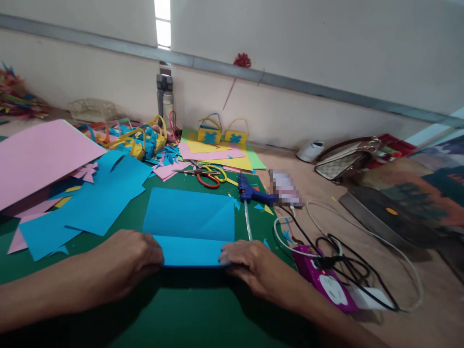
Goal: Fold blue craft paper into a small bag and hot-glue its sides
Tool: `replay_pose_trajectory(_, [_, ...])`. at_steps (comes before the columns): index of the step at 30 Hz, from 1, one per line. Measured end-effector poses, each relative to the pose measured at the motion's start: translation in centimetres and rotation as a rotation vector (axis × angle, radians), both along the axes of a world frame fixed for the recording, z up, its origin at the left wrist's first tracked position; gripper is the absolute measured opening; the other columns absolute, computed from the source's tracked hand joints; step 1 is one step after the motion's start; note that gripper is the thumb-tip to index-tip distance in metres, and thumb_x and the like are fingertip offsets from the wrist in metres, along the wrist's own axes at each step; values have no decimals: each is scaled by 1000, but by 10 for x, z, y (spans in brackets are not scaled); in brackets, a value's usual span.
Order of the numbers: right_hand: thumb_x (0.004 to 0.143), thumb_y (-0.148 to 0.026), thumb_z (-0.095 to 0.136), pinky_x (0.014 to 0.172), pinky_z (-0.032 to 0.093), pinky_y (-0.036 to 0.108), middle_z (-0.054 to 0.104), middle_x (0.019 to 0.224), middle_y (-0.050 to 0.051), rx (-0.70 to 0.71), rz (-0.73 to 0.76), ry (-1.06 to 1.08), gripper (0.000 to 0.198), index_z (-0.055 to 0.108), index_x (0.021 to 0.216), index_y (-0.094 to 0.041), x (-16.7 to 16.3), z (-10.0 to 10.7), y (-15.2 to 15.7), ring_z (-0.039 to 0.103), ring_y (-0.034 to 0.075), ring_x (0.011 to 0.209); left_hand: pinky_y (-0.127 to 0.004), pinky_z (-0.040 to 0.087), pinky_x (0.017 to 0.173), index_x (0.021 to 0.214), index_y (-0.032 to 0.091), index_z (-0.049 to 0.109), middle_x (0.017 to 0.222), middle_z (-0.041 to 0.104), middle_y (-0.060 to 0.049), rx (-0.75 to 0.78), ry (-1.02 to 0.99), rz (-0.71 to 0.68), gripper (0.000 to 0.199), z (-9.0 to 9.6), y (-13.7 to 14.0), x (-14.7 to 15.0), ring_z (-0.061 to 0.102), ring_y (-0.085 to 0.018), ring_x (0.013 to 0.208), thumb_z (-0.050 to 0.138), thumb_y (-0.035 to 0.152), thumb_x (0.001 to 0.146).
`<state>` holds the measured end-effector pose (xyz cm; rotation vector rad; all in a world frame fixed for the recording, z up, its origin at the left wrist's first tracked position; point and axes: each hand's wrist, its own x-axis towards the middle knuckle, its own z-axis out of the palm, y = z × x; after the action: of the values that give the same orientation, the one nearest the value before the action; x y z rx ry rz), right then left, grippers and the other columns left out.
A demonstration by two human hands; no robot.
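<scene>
From here I see the left hand [136, 256] and right hand [250, 263] pinching opposite ends of the near edge of a bright-blue rectangular paper sheet [190, 212], lower centre of the frame. One crosswise crease shows; folding seems unfinished, the far panel lying open.

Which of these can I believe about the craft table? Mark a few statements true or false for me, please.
1. The left hand and the right hand both hold the blue sheet. True.
2. The glue gun lies left of the scissors. False: the glue gun lies right of the scissors.
3. The small yellow bags stand farther back than the scissors. True.
4. The power strip is green. False: the power strip is purple.
</scene>
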<state>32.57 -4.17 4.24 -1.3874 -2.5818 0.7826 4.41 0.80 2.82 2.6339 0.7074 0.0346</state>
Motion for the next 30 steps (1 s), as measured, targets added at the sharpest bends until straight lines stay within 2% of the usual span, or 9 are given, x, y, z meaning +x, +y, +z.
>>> replay_pose_trajectory(2, [84,-20,53,71,42,24,67,81,3,-74,-56,21,14,67,82,-19,0,5,1,60,15,77,-22,34,54,72,18,58,68,62,-2,-99,74,46,30,5,5,0,56,-13,59,37,22,93])
replay_pose_trajectory(6, [80,-28,59,65,39,22,67,83,1,-169,-187,71,14,68,86,-20,-4,12,1,58,15,74,-24,30,55,71,17,55,69,60,-3,-136,76,113,27,3,14,1,54,-14,62,40,26,91])
replay_pose_trajectory(10, [82,-33,55,57,36,22,63,73,-1,-247,-338,142,20,67,87,-17,-10,12,-1,52,12,61,-23,28,53,69,16,55,66,58,-3,-213,62,167,28,-2,20,4,49,-13,57,43,30,89])
replay_pose_trajectory(14, [85,-28,48,64,36,23,63,76,0,-138,-370,174,20,65,81,-17,-11,4,-1,53,13,70,-22,32,53,85,15,65,69,61,-2,-310,9,249,28,-2,24,7,51,-14,58,47,37,86])
replay_pose_trajectory(18, [86,-27,44,62,35,24,61,73,-1,-83,-391,176,22,63,81,-17,-10,-2,2,51,12,66,-25,42,65,105,17,66,90,68,-5,-345,-32,366,36,-2,26,7,61,-21,76,52,39,80])
replay_pose_trajectory(21, [88,-27,43,63,35,24,61,75,-1,-48,-411,189,23,63,85,-17,-10,-3,3,52,13,67,-27,46,74,111,18,65,101,68,-6,-346,-51,403,41,-4,27,7,62,-23,86,53,39,79])
replay_pose_trajectory(25, [85,-27,47,63,36,24,64,77,0,-29,-450,152,19,64,89,-18,-10,-7,2,54,14,67,-28,46,78,116,21,63,109,67,-5,-311,-67,415,42,-5,26,8,62,-23,93,54,39,79])
replay_pose_trajectory(30, [82,-30,51,63,37,26,67,84,2,10,-496,96,23,63,99,-20,-11,-10,3,57,16,71,-29,47,70,127,21,55,99,70,-7,-218,6,449,47,-3,22,11,65,-23,84,53,34,82])
